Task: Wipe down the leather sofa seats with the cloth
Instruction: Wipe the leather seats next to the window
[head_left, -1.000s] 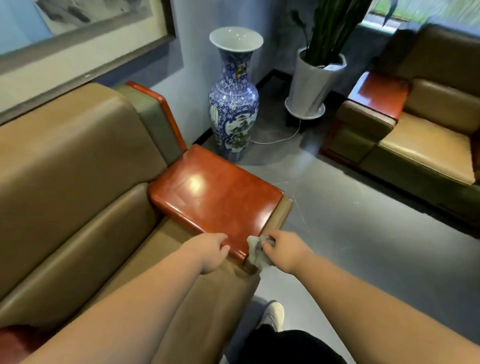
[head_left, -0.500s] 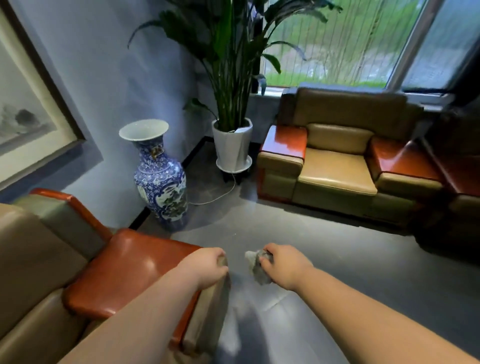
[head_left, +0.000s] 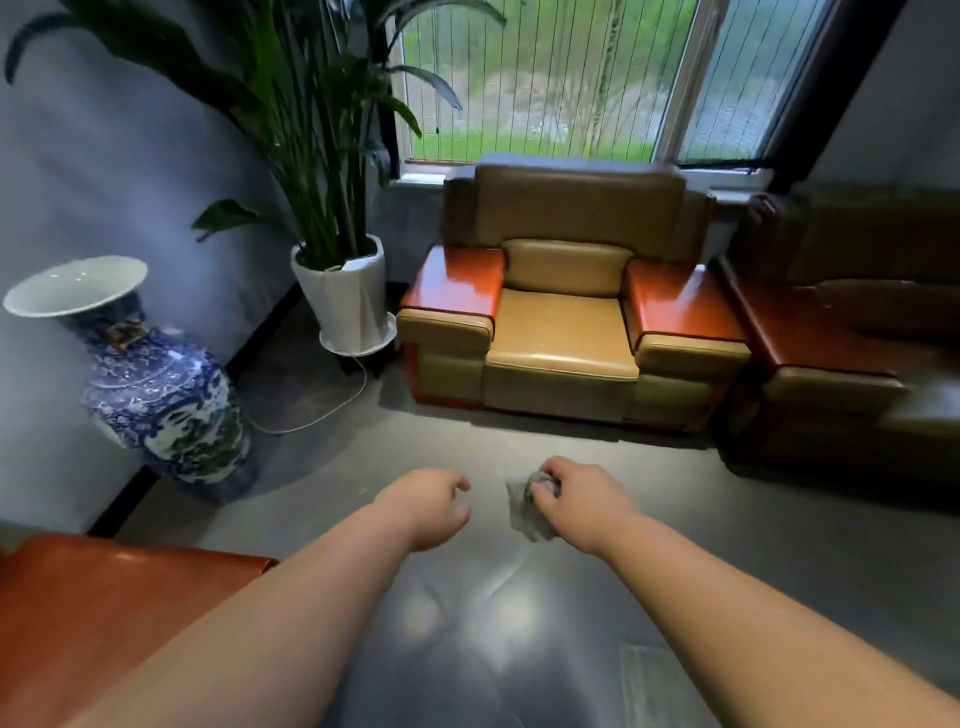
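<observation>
Two hands out over bare floor, cloth bunched up, nothing being wiped right now

Right hand (head_left: 576, 499) has its fingers curled round a small grey cloth (head_left: 527, 512), wadded into a lump and hanging in the air above the floor (head_left: 519, 623); left hand (head_left: 434, 506) holds nothing, fingers loosely curled; the armchair (head_left: 563, 332) with the tan seat sits well apart across the room under the window, a darker sofa (head_left: 857, 332) just beside it on the right; what could go wrong imo: a balled-up cloth only touches the leather with a tiny patch, so it'd probably leave streaks or missed strips unless it gets spread flat first; also the big blue vase (head_left: 156, 384) and the plant pot (head_left: 348, 296) stand near the path on the left, with a thin white cable (head_left: 317, 421) trailing on the floor between them; catch a foot on that cable and the pot could tip; the red armrest (head_left: 93, 613) at bottom left is close to the left arm, easy to bump
</observation>
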